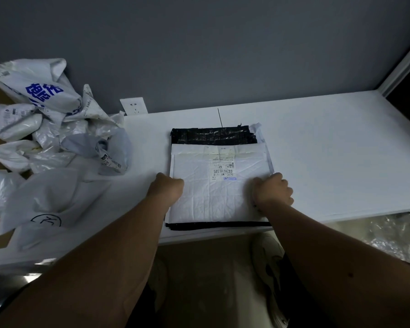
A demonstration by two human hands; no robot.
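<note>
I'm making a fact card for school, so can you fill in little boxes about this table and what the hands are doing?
Main thing: white mailer, lying flat, label facing up
Under it: black mailer, showing at the far edge
Left hand: grips the white mailer's left edge, fingers curled
Right hand: grips its right edge, fingers curled
Surface: white table
To the left: pile of crumpled bags
Behind: grey wall with a socket

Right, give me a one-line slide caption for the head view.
Left hand and right hand grip the sides of a white mailer on a white table.
</note>
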